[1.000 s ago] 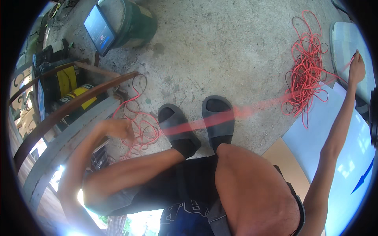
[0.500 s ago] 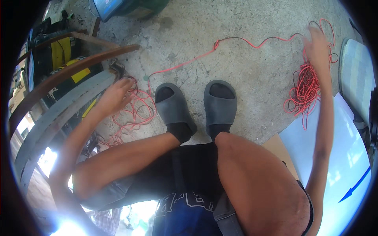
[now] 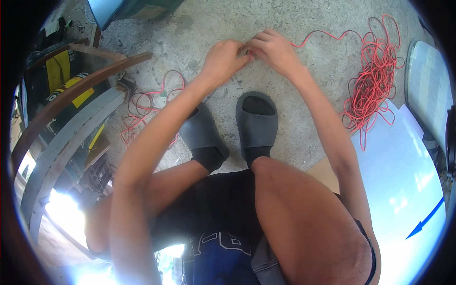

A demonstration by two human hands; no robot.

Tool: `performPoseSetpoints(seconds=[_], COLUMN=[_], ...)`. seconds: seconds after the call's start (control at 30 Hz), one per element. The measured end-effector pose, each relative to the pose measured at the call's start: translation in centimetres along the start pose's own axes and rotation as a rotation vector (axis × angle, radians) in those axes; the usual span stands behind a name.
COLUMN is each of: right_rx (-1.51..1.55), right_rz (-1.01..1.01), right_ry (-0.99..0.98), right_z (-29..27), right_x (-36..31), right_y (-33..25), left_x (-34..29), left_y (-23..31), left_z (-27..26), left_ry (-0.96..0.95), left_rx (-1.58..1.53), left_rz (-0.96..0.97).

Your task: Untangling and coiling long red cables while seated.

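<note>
My left hand (image 3: 223,61) and my right hand (image 3: 274,51) meet above the concrete, in front of my feet. Their closed fingertips pinch a thin red-and-black wire (image 3: 327,34), and only a small bit of it shows between them. From my right hand the wire runs to a big tangled wire pile (image 3: 373,78) on the floor at the right. More loose wire loops (image 3: 142,102) lie at the left, partly hidden behind my left forearm.
My feet in grey slides (image 3: 258,118) stand below the hands. A curved wooden bar (image 3: 80,97) and a grey metal frame (image 3: 71,135) rise at the left. White sheets (image 3: 403,175) and a pale cushioned panel (image 3: 427,90) are at the right; a blue-green container (image 3: 137,9) stands at the far left.
Both hands have come inward, the left from the loose loops and the right from the wire pile. They now meet where a knot showed in the wire.
</note>
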State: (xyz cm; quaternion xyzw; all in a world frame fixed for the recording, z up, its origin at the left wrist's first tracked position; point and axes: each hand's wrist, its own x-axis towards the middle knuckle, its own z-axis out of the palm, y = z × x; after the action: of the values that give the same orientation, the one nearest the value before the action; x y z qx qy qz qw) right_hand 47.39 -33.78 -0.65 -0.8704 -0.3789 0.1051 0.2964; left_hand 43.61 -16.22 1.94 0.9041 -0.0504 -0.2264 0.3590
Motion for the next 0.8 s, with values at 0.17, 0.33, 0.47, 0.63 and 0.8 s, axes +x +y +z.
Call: performPoseSetpoints(seconds=[0.17,0.33,0.47,0.63,0.8], right_rx=[-0.009,0.052,0.068,0.464,0.677], right_rz=[0.028,-0.005,-0.014,0.253,0.256], right_ry=[0.027,0.029,-0.044,-0.195,-0.176], right_z=[0.0,-0.4,-0.8,-3.4,-6.1], right_x=[-0.2,-0.7,-0.7,-0.4,-2.4], right_y=[0.1,0.3,0.5,-0.8,-1.0], left_x=[0.3,0.2,0.4,0.8,1.4], left_y=[-0.9,-0.5,0.2,0.1,2.4], left_z=[1.1,0.9,1.3,-1.6,-4.4], left_ry=[0.132,0.100,0.081,-0.057,-0.085], left_rx=[-0.165,-0.118,-0.147,-0.278,-0.273], left_rz=[-0.140,-0.150,-0.155,-0.077,0.035])
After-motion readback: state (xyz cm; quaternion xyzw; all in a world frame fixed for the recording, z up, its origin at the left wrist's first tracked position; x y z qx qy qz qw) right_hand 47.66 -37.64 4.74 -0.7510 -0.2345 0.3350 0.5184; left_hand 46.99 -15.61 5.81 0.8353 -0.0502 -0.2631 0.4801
